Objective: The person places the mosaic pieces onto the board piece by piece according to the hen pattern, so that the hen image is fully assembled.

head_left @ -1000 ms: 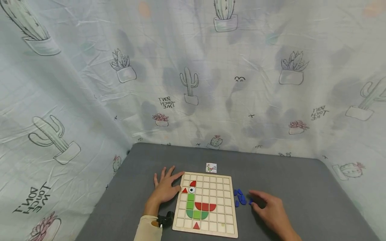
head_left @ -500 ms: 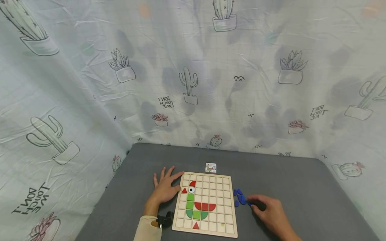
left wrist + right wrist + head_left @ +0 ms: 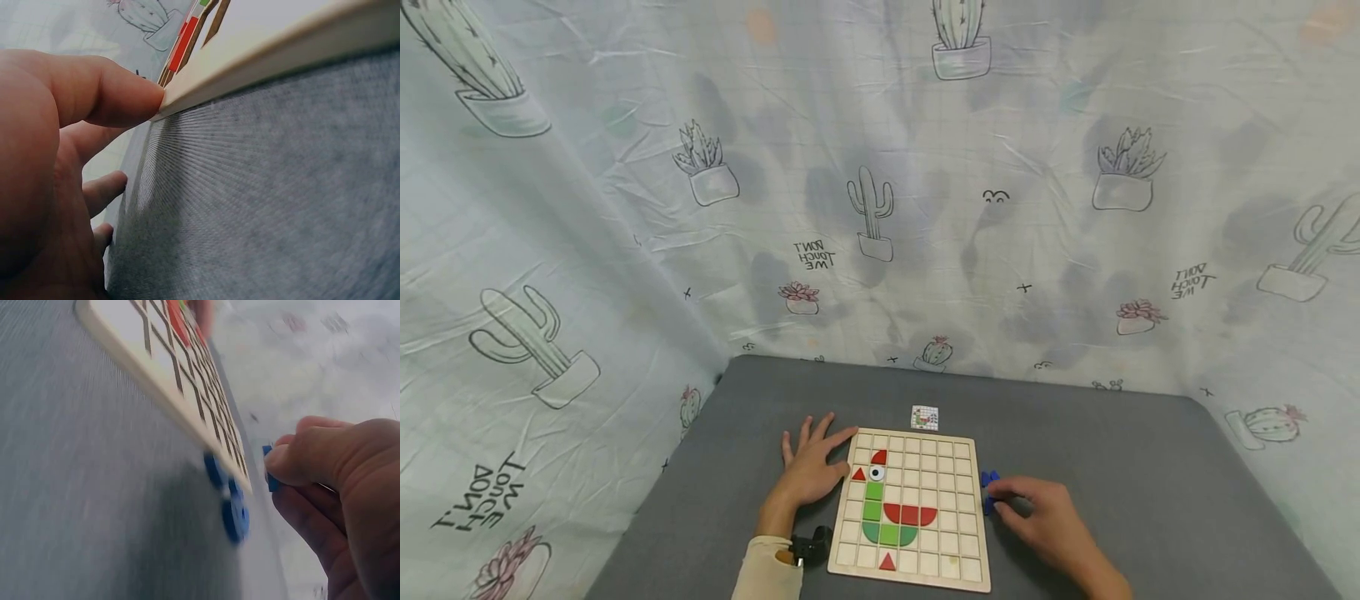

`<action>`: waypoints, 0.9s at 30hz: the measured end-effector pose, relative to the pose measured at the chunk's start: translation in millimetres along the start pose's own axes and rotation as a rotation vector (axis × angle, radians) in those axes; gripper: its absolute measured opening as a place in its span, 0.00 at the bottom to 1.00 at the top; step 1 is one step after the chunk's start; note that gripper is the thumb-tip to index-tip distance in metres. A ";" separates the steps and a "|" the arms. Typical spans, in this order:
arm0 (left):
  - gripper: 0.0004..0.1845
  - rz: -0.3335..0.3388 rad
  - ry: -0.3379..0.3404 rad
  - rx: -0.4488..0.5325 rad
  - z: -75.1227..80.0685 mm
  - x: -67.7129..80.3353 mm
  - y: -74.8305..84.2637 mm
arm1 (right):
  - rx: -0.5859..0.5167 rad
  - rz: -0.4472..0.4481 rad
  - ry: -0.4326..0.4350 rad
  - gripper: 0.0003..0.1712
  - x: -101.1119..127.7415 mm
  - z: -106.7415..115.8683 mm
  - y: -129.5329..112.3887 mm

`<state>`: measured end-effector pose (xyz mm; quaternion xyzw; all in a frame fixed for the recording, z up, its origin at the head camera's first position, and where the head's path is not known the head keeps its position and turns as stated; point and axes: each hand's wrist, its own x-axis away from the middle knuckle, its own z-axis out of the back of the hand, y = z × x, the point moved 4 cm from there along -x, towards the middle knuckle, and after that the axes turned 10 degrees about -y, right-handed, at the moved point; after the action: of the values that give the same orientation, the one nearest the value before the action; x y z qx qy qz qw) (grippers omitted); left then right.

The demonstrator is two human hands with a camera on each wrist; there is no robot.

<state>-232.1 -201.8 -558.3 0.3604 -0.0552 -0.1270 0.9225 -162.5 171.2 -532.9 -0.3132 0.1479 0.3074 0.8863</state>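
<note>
A square wooden grid board point(image 3: 938, 477) lies on the grey table, with red, green and eye-printed tiles in some cells. My left hand point(image 3: 808, 473) rests at the board's left edge, its thumb and forefinger touching the rim and the other fingers spread. Just beyond the right edge is my right hand point(image 3: 1047, 518). In the right wrist view it pinches a small blue tile point(image 3: 270, 470) between thumb and fingers, raised off the table. Loose blue tiles point(image 3: 235, 519) lie beside the board below it; the hand partly hides them in the head view.
A small picture card point(image 3: 925, 417) lies behind the board, showing a coloured figure on a grid. The grey table point(image 3: 1120, 450) reaches back to a hanging curtain point(image 3: 925, 275) printed with cacti.
My right hand has moved left towards the board with a blue tile pinched in it, now covering part of the blue cluster. The left hand and board have stayed put.
</note>
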 end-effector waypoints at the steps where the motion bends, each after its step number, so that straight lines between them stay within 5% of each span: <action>1: 0.34 -0.001 -0.001 0.000 0.3 0.2 0.4 | -0.015 0.014 -0.040 0.22 -4.3 -3.1 -2.8; 11: 0.34 0.000 -0.006 -0.001 0.5 0.8 1.2 | -0.107 0.178 -0.303 0.14 -42.1 -40.3 -24.7; 27: 0.33 0.004 -0.004 0.000 0.0 -0.6 -0.6 | -0.089 0.230 -0.374 0.17 -63.9 -62.6 -31.0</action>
<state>-232.7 -202.1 -558.7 0.3600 -0.0577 -0.1259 0.9226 -196.1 82.8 -537.0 -0.2706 0.0020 0.4653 0.8428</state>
